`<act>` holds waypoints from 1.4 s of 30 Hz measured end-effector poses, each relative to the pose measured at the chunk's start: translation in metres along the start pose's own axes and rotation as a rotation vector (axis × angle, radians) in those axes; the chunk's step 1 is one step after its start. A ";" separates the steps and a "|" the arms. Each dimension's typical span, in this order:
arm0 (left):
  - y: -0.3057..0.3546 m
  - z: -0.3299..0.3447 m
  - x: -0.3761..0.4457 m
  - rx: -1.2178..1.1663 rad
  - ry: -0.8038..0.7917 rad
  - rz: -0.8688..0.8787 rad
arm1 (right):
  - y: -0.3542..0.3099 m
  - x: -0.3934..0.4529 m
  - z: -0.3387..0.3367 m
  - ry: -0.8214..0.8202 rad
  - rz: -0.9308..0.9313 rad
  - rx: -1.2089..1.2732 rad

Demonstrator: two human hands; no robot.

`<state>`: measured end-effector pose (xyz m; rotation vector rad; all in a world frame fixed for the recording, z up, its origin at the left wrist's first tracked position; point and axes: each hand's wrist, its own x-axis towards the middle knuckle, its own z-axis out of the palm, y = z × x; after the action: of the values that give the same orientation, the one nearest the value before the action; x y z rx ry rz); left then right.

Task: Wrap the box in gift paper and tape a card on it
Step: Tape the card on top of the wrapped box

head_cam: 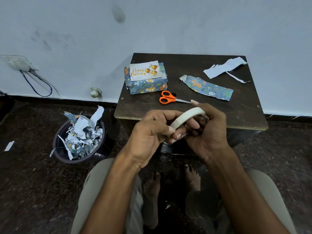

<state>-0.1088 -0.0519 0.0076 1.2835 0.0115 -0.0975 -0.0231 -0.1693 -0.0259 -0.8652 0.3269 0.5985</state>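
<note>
I hold the tape roll [187,117] above my knees, just short of the table [236,115]. My right hand [207,130] curls round its far rim and my left hand [152,132] pinches its near edge, thumb on the band as if picking for the tape's end. I judge the risk is a strip tearing short or sticking to my fingers. Beyond lie the scissors [168,97], then the wrapped box [146,83] with the card [145,70] resting on top; whether it is taped yet I cannot tell, and a nudge could shift it.
</note>
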 end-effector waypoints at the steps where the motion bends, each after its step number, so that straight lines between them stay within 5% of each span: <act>1: 0.000 0.000 0.000 -0.003 -0.002 0.003 | -0.002 -0.001 0.001 0.000 0.008 -0.001; 13: 0.000 0.002 -0.001 -0.006 0.044 0.008 | -0.002 -0.009 0.009 -0.001 -0.150 -0.116; 31: 0.000 0.001 0.000 0.163 0.160 0.010 | 0.009 -0.004 -0.002 -0.120 -0.735 -0.603; 42: -0.001 0.005 0.002 0.335 0.224 0.062 | 0.010 -0.007 -0.005 -0.288 -0.776 -0.761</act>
<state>-0.1068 -0.0569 0.0074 1.6230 0.1530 0.1020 -0.0349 -0.1707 -0.0317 -1.5009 -0.5319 0.0872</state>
